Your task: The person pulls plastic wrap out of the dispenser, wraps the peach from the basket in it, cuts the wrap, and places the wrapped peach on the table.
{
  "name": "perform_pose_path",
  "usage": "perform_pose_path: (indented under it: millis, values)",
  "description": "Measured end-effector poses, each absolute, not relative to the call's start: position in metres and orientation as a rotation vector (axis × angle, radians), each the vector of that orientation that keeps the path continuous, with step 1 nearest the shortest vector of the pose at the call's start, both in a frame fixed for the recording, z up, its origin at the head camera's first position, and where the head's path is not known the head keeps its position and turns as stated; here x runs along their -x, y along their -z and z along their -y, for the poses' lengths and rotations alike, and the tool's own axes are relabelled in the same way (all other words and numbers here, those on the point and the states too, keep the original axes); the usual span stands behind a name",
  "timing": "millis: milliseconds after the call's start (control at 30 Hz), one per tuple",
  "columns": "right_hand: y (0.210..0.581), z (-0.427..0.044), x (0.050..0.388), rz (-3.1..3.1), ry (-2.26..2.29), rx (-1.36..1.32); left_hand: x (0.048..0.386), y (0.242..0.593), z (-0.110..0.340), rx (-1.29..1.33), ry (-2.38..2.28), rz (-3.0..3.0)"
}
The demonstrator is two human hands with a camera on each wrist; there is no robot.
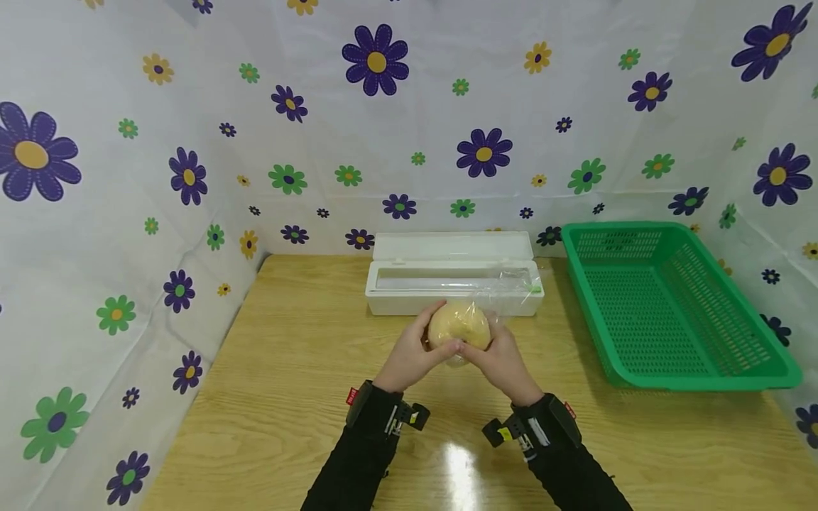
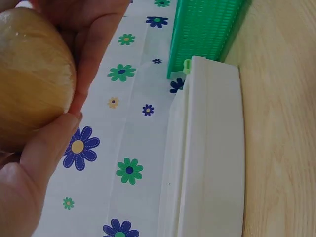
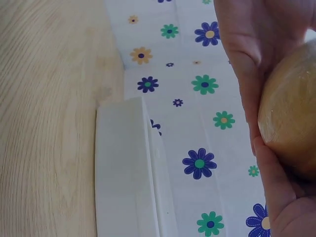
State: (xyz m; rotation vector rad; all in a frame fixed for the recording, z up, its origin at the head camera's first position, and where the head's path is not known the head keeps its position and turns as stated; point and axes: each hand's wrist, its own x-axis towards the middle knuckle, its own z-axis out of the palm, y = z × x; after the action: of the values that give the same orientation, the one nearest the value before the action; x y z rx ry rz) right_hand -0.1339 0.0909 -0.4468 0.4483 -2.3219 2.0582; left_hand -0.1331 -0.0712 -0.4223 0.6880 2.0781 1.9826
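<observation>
A round, pale-yellow ball (image 1: 459, 323) in clear cling film is held up between both hands, just in front of a white film dispenser (image 1: 441, 306). My left hand (image 1: 409, 356) grips its left side, and my right hand (image 1: 506, 360) grips the right. The two thumbs meet at the near side of the ball, while the fingers curl around behind it, partly hidden. In the left wrist view the ball (image 2: 34, 81) looks tan, with film stretched tight and creased over it. The dispenser's lid is up, and a roll shows inside. Loose clear film (image 1: 505, 289) lies over its right end.
A green plastic basket (image 1: 591, 319) with perforated walls stands on the right of the wooden table (image 1: 287, 355). Behind and at the sides hangs a white cloth (image 1: 422, 121) printed with flowers.
</observation>
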Motion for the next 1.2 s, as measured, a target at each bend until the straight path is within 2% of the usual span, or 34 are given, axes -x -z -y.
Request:
perform_pose_path:
  millis: [167, 333, 433, 533, 633, 1033, 1200]
  values:
    - [0.446, -0.094, 0.134, 2.372, -2.108, -0.522, 0.132, 0.429, 0.067, -0.563, -1.999, -2.226]
    - [0.446, -0.098, 0.131, 2.448, -2.105, -0.714, 0.139, 0.447, 0.069, -0.344, -2.254, -1.951]
    - [0.437, -0.091, 0.127, 2.550, -1.979, -0.618, 0.138, 0.446, 0.068, -0.282, -2.316, -1.861]
    - [0.424, -0.083, 0.120, 2.574, -1.900, -0.481, 0.133, 0.444, 0.064, -0.264, -2.344, -1.824]
    - [0.416, -0.079, 0.116, 2.535, -1.868, -0.456, 0.130, 0.444, 0.062, -0.269, -2.376, -1.780]
    - [0.446, -0.088, 0.126, 2.446, -1.857, -0.580, 0.124, 0.441, 0.064, -0.301, -2.267, -1.655]
    - [0.448, -0.088, 0.126, 2.297, -1.709, -0.577, 0.125, 0.439, 0.067, -0.362, -2.449, -1.552]
